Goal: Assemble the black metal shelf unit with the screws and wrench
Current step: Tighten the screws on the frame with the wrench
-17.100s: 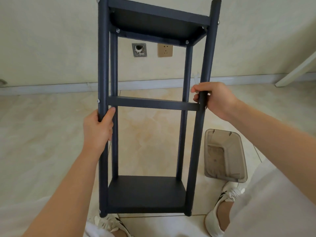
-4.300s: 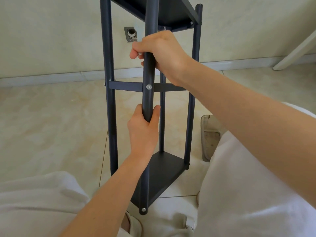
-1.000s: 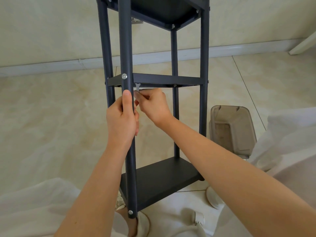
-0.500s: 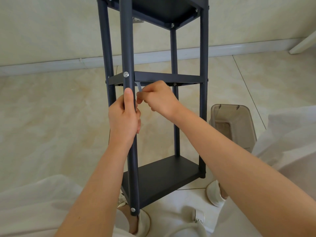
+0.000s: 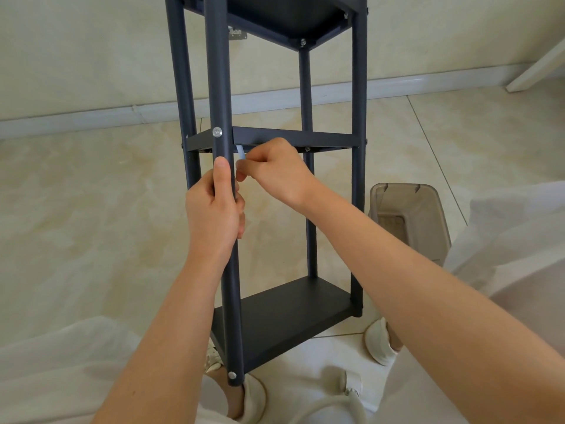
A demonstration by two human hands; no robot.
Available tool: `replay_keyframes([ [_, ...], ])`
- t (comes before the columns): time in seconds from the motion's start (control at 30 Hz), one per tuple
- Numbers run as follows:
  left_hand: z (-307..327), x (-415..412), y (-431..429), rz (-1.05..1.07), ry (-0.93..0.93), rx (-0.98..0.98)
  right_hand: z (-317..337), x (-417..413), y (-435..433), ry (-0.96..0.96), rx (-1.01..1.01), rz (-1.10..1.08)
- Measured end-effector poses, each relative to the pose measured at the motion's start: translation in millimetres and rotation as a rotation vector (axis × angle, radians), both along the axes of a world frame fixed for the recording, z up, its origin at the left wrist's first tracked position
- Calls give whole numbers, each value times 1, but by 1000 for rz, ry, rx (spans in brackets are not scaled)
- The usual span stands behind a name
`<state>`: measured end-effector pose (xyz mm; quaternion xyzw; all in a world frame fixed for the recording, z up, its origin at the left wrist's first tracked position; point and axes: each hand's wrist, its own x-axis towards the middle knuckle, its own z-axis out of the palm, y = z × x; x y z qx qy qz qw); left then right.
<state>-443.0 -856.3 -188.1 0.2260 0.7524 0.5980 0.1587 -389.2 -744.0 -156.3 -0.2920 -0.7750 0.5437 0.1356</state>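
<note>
- while the black shelf unit (image 5: 284, 313) stands upright on the floor between the person's legs, the left hand (image 5: 214, 212) wraps its front post (image 5: 217, 87) just below the middle shelf (image 5: 293, 139), thumb laid up along the tube.
- the right hand (image 5: 276, 174) sits just right of that post, its fingers (image 5: 244, 172) pinched narrow on the lower end of a small silvery wrench (image 5: 241, 152).
- the wrench runs up and slightly left from those fingers, its long axis near vertical, and its top end goes under the front rim of the middle shelf, close beside the post.
- a screw (image 5: 217, 132) shows on the post's near face, above the left thumb, but the wrench reaches to the shelf's underside, not to that head.
- whether the tip is seated in a fastener there cannot be told, since the rim hides it.
- by my reading, the right hand is the working one and the left only braces. any turn would swing the handle sideways, and the post just to its left looks likely to cut that swing short.
</note>
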Motion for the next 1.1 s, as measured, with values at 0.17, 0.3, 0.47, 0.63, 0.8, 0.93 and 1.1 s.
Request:
replay_keyframes([
  [0.17, 0, -1, 0, 0, -1, 1, -4, -1, 2, 26, -41, -11],
  [0.3, -1, -1, 0, -3, 6, 2, -10, -4, 0, 42, -6, -25],
  [0.47, -1, 0, 1, -9, 23, -1, -20, -7, -6, 108, 31, -33],
  [0.63, -1, 0, 0, -7, 21, 1, -33, -15, -10, 196, 41, -72],
  [0.8, -2, -2, -1, 0, 25, -3, -42, -24, -16, 255, 87, -166],
  [0.93, -3, -3, -2, -2, 42, -4, -42, -28, -17, 240, 147, -156],
  [1.1, -3, -3, -2, -3, 21, 5, -41, -20, -13, 216, 142, -129],
])
